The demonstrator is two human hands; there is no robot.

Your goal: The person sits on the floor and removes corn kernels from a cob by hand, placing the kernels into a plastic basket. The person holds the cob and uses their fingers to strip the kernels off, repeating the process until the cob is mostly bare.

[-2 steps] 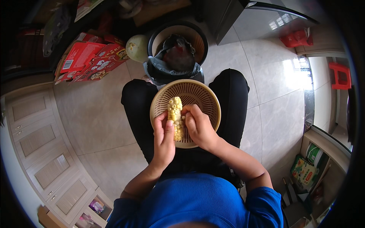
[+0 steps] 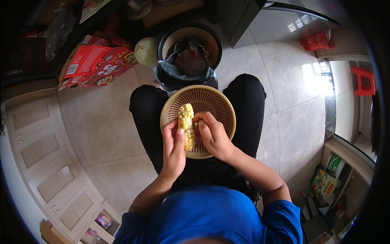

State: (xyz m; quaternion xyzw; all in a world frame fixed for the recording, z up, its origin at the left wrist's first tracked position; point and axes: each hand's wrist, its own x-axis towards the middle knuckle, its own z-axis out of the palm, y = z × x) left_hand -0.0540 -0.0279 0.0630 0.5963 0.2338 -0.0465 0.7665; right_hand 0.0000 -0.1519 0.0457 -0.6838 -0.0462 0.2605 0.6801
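Note:
Upright over a tan slotted plastic basket [image 2: 203, 91] on my lap is a corn cob [image 2: 187, 116], yellow and pale, with bare patches among its kernels. My left hand [image 2: 174, 146] is closed round the cob's left side, thumb across its front. On the other side, my right hand [image 2: 213, 136] is curled in a pinch against the cob's right edge. Pale kernels show at its fingertips, though the fingers partly hide them. Through the slots the basket's brown inside shows behind the cob.
Beyond my knees stands a round bin [image 2: 217, 44] with a dark bag liner [image 2: 183, 75]. Left of it sit a pale green melon [image 2: 146, 52] and a red cardboard box [image 2: 107, 67]. Cabinets [image 2: 40, 150] line the left; a red stool [image 2: 362, 81] is far right.
The cob and my left hand have shifted very slightly to the left. My right hand stays at the cob's right edge, almost unmoved.

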